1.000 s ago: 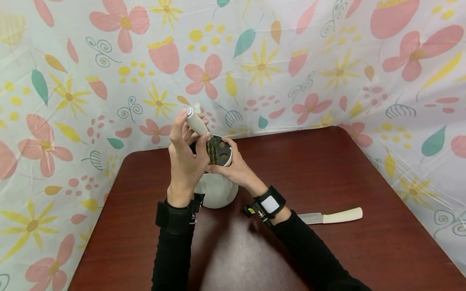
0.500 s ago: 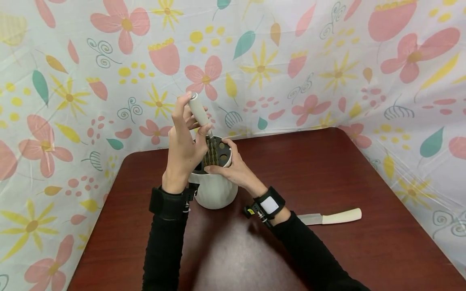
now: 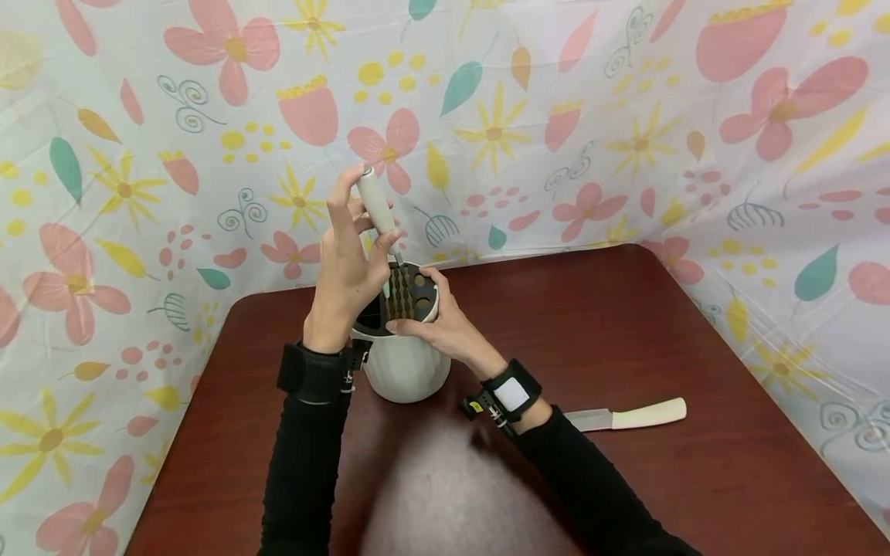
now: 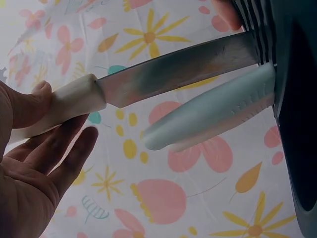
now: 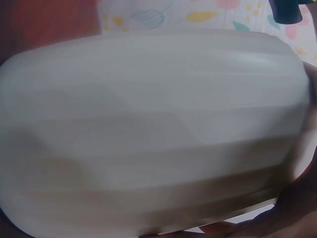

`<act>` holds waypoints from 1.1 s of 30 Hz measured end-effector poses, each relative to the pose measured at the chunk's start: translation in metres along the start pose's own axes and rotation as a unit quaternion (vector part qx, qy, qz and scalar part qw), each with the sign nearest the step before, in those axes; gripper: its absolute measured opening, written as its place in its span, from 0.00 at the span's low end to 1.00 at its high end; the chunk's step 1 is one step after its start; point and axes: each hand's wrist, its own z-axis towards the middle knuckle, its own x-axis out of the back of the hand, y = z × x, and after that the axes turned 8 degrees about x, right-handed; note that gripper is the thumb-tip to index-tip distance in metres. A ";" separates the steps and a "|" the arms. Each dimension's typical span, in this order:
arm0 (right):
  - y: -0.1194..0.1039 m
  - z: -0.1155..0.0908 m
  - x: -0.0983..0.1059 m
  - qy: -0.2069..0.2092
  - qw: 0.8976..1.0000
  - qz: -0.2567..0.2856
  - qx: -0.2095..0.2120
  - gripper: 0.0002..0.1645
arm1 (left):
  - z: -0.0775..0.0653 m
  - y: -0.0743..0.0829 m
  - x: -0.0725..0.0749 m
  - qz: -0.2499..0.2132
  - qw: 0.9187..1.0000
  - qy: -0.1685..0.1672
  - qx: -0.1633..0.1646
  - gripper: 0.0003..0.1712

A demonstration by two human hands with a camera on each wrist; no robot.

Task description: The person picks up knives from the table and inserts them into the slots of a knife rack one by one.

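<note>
My left hand holds a knife by its white handle, with thumb and fingers about it. The knife's blade points down into the slotted dark top of a white knife holder; its tip end is hidden among the slots. Beside that blade, a pale green handle sticks out of the holder. My right hand grips the holder's upper right side, thumb in front and fingers at the rim. The holder's ribbed white wall fills most of the right wrist view.
Another knife with a cream handle lies on the dark red table, right of my right wrist and partly behind the sleeve. Round holes show in the holder's top. A floral cloth hangs behind the table.
My left hand has risen with the knife, and its handle now stands higher and more upright over the holder. My right hand keeps its grip on the holder.
</note>
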 end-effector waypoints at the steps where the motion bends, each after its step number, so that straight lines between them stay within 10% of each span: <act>1: 0.000 0.000 0.000 0.000 1.000 0.001 0.002 0.62 | 0.001 -0.001 -0.001 0.003 1.000 -0.001 0.000 0.42; 33: 0.000 0.000 -0.004 0.013 1.000 0.003 0.014 0.60 | 0.009 -0.026 0.000 0.013 0.999 -0.037 0.032 0.44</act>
